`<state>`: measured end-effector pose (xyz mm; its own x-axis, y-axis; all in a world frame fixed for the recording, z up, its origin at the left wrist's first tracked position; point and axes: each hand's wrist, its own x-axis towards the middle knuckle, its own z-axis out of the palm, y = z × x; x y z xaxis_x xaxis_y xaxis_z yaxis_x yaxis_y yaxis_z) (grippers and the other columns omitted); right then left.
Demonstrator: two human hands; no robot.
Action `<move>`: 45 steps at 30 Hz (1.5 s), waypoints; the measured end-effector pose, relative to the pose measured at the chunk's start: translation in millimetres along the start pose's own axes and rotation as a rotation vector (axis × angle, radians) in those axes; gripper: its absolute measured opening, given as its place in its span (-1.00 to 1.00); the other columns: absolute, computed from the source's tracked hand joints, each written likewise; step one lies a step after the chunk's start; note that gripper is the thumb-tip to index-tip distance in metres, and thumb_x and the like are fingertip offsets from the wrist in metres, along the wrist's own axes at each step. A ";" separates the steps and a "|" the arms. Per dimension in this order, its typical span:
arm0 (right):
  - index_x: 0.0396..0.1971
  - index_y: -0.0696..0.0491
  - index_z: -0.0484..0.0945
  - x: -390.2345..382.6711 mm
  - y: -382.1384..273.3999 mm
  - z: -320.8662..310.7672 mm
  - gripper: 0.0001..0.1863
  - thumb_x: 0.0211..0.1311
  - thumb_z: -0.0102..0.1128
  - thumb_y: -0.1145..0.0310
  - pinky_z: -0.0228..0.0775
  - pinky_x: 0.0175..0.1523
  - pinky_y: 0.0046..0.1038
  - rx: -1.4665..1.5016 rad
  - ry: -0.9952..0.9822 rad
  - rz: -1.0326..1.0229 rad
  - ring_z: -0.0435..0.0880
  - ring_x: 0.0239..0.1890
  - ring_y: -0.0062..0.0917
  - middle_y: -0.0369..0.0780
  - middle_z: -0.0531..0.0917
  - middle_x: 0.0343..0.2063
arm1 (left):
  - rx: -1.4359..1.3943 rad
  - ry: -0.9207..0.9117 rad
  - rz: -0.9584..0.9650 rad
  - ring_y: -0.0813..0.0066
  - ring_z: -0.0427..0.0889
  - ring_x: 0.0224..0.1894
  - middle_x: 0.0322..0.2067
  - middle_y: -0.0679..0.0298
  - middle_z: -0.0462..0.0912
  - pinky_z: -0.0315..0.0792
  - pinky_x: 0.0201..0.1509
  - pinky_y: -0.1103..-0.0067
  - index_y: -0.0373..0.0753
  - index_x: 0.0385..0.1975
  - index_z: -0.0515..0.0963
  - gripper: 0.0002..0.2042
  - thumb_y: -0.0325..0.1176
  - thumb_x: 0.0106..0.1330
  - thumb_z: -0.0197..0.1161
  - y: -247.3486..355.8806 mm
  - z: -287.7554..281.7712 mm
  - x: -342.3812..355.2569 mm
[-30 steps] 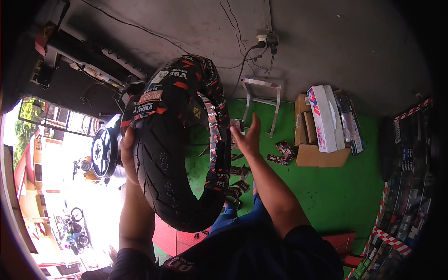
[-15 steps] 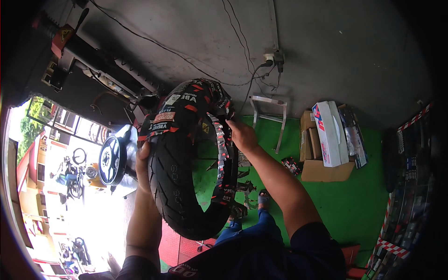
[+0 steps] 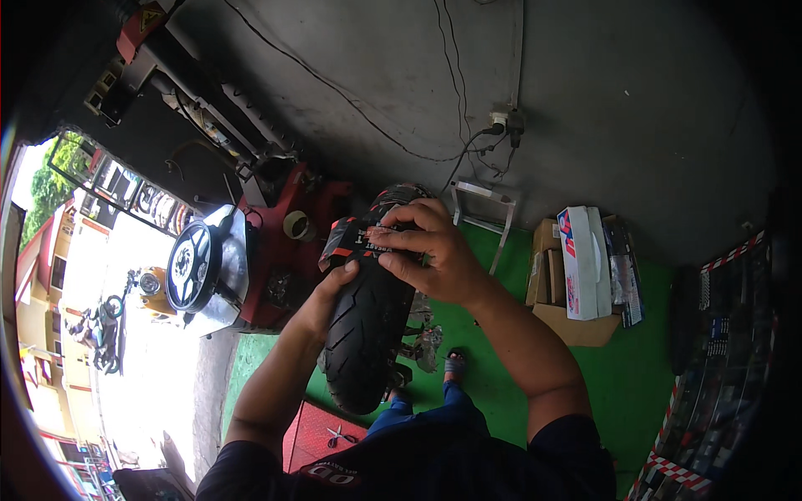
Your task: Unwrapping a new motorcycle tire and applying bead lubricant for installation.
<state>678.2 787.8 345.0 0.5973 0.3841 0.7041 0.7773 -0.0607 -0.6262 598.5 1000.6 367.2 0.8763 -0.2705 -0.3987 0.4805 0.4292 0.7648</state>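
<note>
Turning edge-on since a moment ago, the tyre [image 3: 368,334] is now standing upright before the person, over the green floor [image 3: 518,376]. Left hand [image 3: 330,292] is gripping its side; right hand [image 3: 426,250] is closing over its wrapped top. Behind the tyre, a red machine [image 3: 284,242] is carrying a wheel [image 3: 190,265]; boxes [image 3: 576,267] are lying to its right, beneath the grey wall [image 3: 585,100].
</note>
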 end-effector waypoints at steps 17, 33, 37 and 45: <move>-0.26 0.11 0.47 -21.1 21.9 27.0 -0.78 0.15 0.30 0.64 0.48 -0.03 -0.26 -0.260 -0.012 0.056 0.58 -0.15 -0.23 -0.16 0.58 -0.27 | -0.031 0.044 -0.147 0.29 0.74 -0.09 -0.03 0.05 0.67 0.63 0.07 0.38 -0.34 0.24 0.40 -0.38 0.02 0.36 0.26 -32.5 -30.7 20.1; -0.18 0.11 0.60 -53.1 37.3 55.7 -0.87 0.35 0.25 0.41 0.48 -0.01 -0.24 -0.009 0.311 0.396 0.66 -0.14 -0.09 -0.04 0.65 -0.30 | 0.057 0.123 -0.252 0.28 0.75 -0.14 -0.09 0.07 0.71 0.61 0.06 0.40 -0.35 0.17 0.47 -0.43 0.01 0.36 0.21 -61.7 -43.0 43.6; -0.15 0.12 0.65 -66.5 55.3 51.8 -0.81 0.32 0.32 0.35 0.49 -0.07 -0.37 -0.093 0.294 0.224 0.70 -0.25 -0.26 -0.10 0.64 -0.37 | 0.121 0.113 -0.176 0.32 0.73 -0.15 -0.10 0.10 0.70 0.61 0.03 0.42 -0.34 0.15 0.49 -0.43 0.03 0.35 0.24 -68.4 -35.2 55.1; -0.29 0.19 0.66 -56.1 123.0 61.3 -0.59 0.48 -0.02 0.16 0.47 -0.01 0.02 -0.419 0.278 1.021 0.66 -0.10 0.12 0.12 0.70 -0.24 | 0.298 0.151 -0.225 0.25 0.70 -0.03 -0.02 0.00 0.67 0.51 0.15 0.42 -0.49 0.21 0.43 -0.24 0.13 0.26 0.32 -79.5 -23.2 57.2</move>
<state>728.1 815.2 207.9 0.9717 -0.2361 0.0117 -0.1239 -0.5508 -0.8254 611.2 971.0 271.9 0.7562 -0.1905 -0.6260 0.6492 0.0987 0.7542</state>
